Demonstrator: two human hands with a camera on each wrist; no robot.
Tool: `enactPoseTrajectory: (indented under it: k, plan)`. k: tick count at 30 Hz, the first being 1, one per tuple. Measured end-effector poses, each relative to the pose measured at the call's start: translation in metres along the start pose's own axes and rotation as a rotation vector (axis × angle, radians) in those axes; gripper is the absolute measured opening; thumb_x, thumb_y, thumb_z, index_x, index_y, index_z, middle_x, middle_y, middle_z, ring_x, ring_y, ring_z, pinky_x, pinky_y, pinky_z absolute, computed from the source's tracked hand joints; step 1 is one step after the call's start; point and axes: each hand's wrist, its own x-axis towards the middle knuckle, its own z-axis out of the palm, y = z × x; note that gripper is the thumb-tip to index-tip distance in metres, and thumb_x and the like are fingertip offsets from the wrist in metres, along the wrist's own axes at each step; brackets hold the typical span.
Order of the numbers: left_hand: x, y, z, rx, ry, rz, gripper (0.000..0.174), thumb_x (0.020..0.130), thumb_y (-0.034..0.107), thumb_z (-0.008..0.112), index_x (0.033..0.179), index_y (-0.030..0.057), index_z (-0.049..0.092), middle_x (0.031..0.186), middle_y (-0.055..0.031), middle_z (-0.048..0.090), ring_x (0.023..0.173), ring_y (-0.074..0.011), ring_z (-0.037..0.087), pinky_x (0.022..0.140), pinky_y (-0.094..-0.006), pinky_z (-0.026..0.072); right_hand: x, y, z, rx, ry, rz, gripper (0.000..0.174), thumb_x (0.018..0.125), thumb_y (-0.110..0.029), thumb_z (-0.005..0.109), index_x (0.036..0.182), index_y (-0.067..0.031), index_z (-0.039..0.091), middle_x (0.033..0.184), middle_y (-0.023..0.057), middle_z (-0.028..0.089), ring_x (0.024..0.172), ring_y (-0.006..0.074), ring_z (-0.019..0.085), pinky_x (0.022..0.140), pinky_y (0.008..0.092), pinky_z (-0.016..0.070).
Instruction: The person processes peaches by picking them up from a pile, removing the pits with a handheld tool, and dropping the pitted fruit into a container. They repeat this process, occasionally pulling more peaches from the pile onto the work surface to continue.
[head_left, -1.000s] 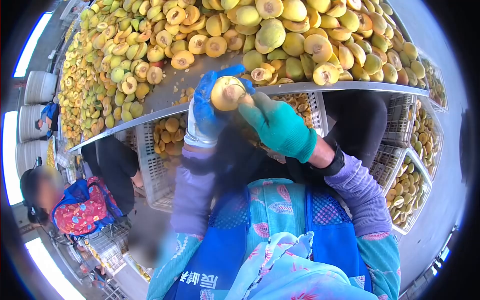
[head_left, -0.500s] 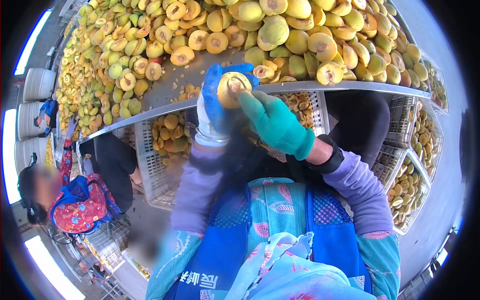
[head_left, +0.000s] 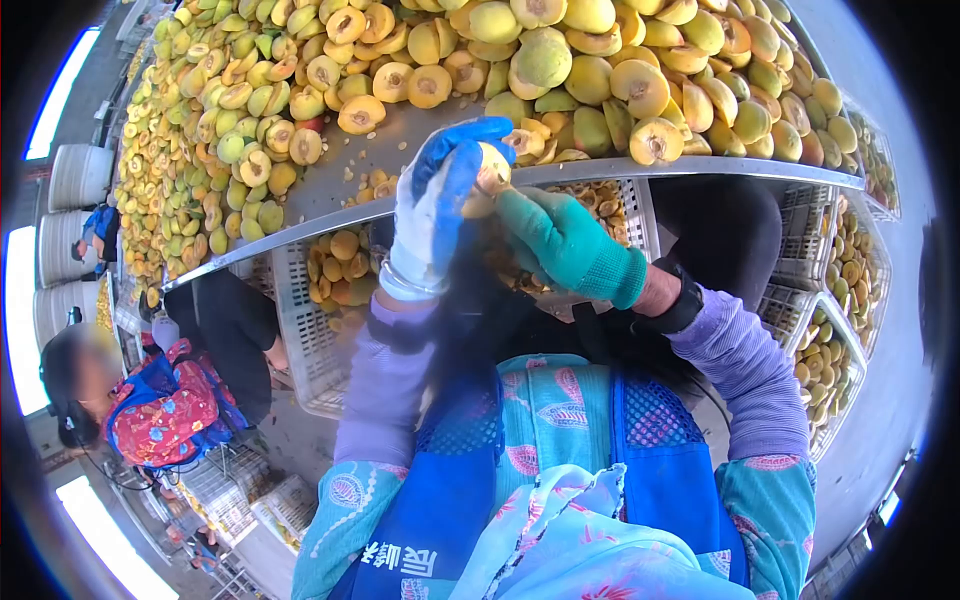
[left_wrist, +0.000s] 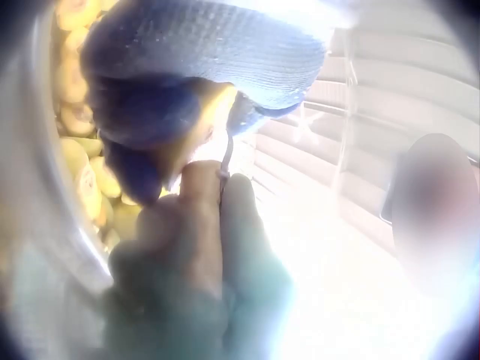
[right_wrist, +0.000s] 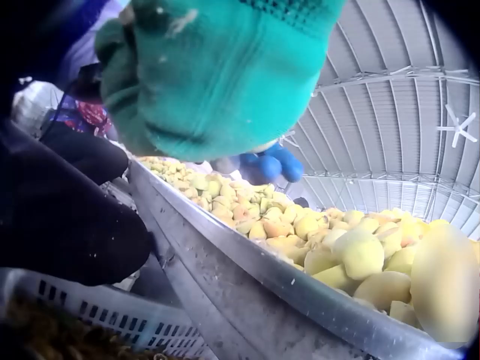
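Observation:
In a blue-and-white glove, my left hand (head_left: 428, 205) grips a yellow peach half (head_left: 493, 170) just over the near edge of the table. Its cut face is tilted toward my right hand (head_left: 575, 245), which wears a green knitted glove. That hand holds a pitting knife by its wooden handle (left_wrist: 201, 202). In the left wrist view the thin curved metal blade (left_wrist: 228, 146) reaches up from the handle to the peach half. Blue fingers cover much of the fruit there. In the right wrist view the green glove hides the tool.
Peach halves (head_left: 640, 85) are heaped on the metal table (head_left: 365, 155), which has a raised rim. Below it, a white crate (head_left: 300, 330) holds fruit pieces. More filled crates (head_left: 795, 320) stand at the right. Another person (head_left: 170, 420) sits at the left.
My left hand has turned, so the peach half's cut face now tilts sideways to the right instead of up. The right hand has shifted slightly right, with the knife still at the fruit.

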Motion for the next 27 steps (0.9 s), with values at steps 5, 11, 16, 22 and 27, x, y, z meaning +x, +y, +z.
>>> enactPoseTrajectory:
  k: [5,11,16,22,27]
  plan:
    - [0.013,-0.009,-0.002,0.391,-0.113,0.151,0.022,0.09,0.021,0.061,0.096,0.0011,0.068,0.081,-0.0049,0.066,0.069,-0.0109,0.062,0.064,-0.0259,0.05,-0.004,0.012,0.025,0.254,0.073,0.123,0.047,0.097,-0.052,0.043,0.084,-0.0075,0.052,0.056,0.0001,0.044,0.043,0.0073,0.041,0.038,0.0223,0.0317]
    - [0.029,0.007,0.016,0.194,-0.02,0.004,0.03,0.095,0.026,0.056,0.09,-0.0009,0.069,0.071,-0.0046,0.064,0.063,-0.0086,0.055,0.059,-0.0229,0.0447,0.001,0.01,0.035,0.478,0.094,0.124,0.053,0.094,-0.061,0.039,0.08,-0.011,0.047,0.055,0.0024,0.046,0.038,0.0123,0.043,0.034,0.0261,0.0345]
    - [0.058,-0.006,0.008,0.083,-0.375,-0.242,0.037,0.096,0.032,0.056,0.085,-0.0009,0.069,0.074,-0.0065,0.067,0.065,-0.0113,0.061,0.062,-0.0259,0.0487,0.008,0.01,0.034,0.779,0.068,0.281,0.053,0.092,-0.065,0.038,0.085,-0.013,0.048,0.055,-0.0006,0.044,0.038,0.0125,0.042,0.034,0.0268,0.0346]
    - [0.058,-0.012,0.016,0.033,-0.27,-0.279,0.026,0.094,0.027,0.055,0.097,0.0063,0.07,0.092,-0.0092,0.07,0.079,-0.019,0.065,0.074,-0.0296,0.0529,0.016,0.026,0.021,0.932,-0.119,0.178,0.053,0.089,-0.069,0.042,0.084,-0.0162,0.047,0.057,-0.0016,0.041,0.042,0.0138,0.041,0.038,0.028,0.0359]
    - [0.059,-0.007,0.004,0.252,-0.684,-0.184,0.045,0.095,0.041,0.052,0.097,-0.0005,0.068,0.09,-0.0074,0.07,0.082,-0.0153,0.063,0.078,-0.0294,0.0497,0.007,0.039,0.0,1.292,-0.491,0.37,0.047,0.095,-0.06,0.038,0.085,-0.0159,0.051,0.057,-0.0037,0.039,0.042,0.0121,0.038,0.04,0.0275,0.0335]
